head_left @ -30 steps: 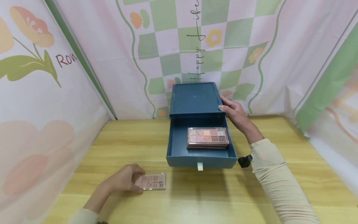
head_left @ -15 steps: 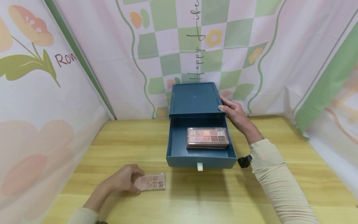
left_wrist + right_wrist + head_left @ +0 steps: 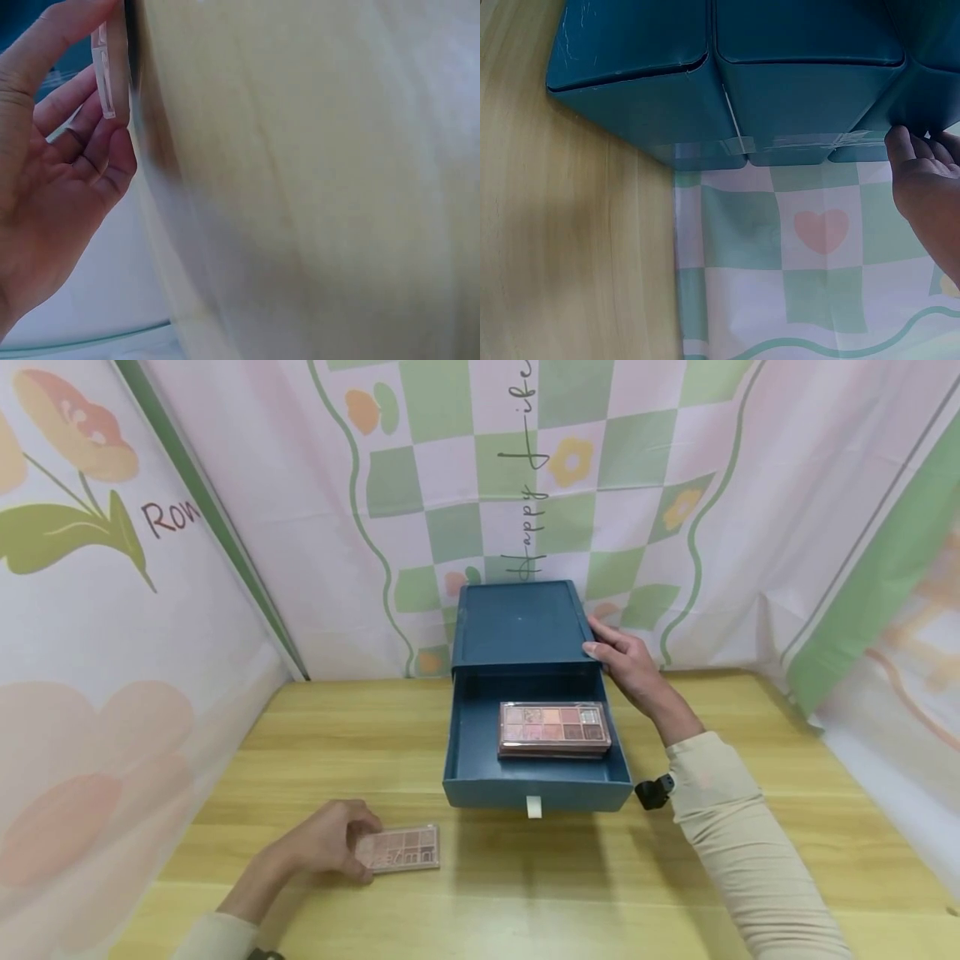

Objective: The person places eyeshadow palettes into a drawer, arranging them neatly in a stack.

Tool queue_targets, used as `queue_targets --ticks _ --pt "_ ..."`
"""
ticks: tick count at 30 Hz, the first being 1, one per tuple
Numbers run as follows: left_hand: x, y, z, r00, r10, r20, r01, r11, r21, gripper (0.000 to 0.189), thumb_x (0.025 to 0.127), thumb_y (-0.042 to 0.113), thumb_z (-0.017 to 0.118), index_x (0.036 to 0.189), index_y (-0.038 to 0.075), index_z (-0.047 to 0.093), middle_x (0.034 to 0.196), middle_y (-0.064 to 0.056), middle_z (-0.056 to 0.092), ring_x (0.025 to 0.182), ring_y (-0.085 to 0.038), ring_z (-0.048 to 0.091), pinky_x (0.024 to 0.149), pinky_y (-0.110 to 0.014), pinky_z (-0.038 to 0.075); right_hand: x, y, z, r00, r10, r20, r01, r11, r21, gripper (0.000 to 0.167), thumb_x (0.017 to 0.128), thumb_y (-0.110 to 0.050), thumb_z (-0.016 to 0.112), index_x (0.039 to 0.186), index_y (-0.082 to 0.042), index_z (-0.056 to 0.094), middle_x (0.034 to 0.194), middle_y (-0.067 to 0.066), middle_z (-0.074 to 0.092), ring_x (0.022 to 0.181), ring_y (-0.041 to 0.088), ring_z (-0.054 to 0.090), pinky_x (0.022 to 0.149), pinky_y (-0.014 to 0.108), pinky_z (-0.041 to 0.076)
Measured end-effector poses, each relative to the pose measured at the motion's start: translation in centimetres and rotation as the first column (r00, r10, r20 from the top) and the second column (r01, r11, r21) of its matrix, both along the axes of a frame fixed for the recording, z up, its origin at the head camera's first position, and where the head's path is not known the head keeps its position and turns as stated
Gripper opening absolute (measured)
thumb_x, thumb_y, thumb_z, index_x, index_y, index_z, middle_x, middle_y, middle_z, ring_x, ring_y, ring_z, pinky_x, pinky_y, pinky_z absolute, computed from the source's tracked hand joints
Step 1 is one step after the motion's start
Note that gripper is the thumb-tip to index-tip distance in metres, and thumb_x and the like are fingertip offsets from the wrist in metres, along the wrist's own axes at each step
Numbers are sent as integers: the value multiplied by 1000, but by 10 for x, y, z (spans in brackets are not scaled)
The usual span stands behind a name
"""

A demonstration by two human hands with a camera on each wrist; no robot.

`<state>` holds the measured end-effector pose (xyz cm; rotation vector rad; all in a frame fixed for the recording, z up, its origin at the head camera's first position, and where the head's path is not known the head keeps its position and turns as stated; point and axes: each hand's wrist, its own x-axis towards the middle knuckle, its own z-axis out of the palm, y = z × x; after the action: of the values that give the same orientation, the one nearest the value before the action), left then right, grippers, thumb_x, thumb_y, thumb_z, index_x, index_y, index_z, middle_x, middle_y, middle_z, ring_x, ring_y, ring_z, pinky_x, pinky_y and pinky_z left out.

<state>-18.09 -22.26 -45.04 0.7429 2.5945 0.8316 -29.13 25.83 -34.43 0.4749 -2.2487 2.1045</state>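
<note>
My left hand (image 3: 328, 839) grips the left end of a clear-lidded eyeshadow palette (image 3: 401, 849) low over the table, left of the drawer. The left wrist view shows the palette's thin edge (image 3: 112, 71) between thumb and fingers. A dark blue drawer unit (image 3: 521, 625) stands at the back middle, its top drawer (image 3: 536, 794) pulled out. Inside the drawer, toward the right, lie eyeshadow palettes (image 3: 553, 725), stacked. My right hand (image 3: 632, 667) holds the unit's upper right side, thumb at the top edge. In the right wrist view, the fingertips (image 3: 900, 142) meet the blue wall.
The unit is a tower of stacked blue boxes (image 3: 652, 112) with clear tape across the seams. A white pull tab (image 3: 534, 807) hangs from the drawer front. Printed curtains (image 3: 420, 543) stand behind and beside the wooden table (image 3: 360, 735).
The left hand and the palette stay almost in place, with a slight shift left in view. The right hand still holds the unit, and the drawer stays out.
</note>
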Motion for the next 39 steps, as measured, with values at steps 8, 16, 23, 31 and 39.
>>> queue_targets --ticks 8,16,23,31,39 --pt "-1 -1 8 999 38 7 -38 999 0 62 57 26 94 113 9 73 97 5 66 88 -10 57 79 -21 49 2 0 1 1000 2 8 -2 1000 6 64 105 -17 49 161 -4 20 172 16 6 73 2 39 68 18 35" --pt "-2 -3 25 998 35 -44 -34 999 21 62 58 25 94 113 5 72 100 1 67 91 -11 60 84 -23 52 2 0 0 1000 2 4 -2 1000 -7 64 104 -16 49 160 -5 21 172 17 9 53 8 22 61 20 31" --pt "-3 -4 45 991 52 -124 -44 997 69 57 60 24 93 111 8 74 93 4 65 88 -10 57 85 -27 51 2 0 1 1000 -4 1 4 1000 0 64 104 -17 49 160 -3 21 171 19 13 53 8 26 59 19 32" --pt "-5 -7 71 969 51 -240 -11 986 165 50 60 19 89 106 9 76 85 9 64 82 -4 56 81 -26 50 1 -1 2 1000 5 6 -5 1000 -7 64 104 -16 49 160 -4 21 171 19 12 55 7 26 62 20 32" --pt "-4 -9 94 951 63 -302 -7 983 183 48 59 17 88 105 9 76 86 9 64 84 -4 56 82 -27 50 1 -1 2 1000 8 7 -8 1000 -11 64 104 -16 49 160 -2 20 171 20 11 54 8 26 60 20 31"
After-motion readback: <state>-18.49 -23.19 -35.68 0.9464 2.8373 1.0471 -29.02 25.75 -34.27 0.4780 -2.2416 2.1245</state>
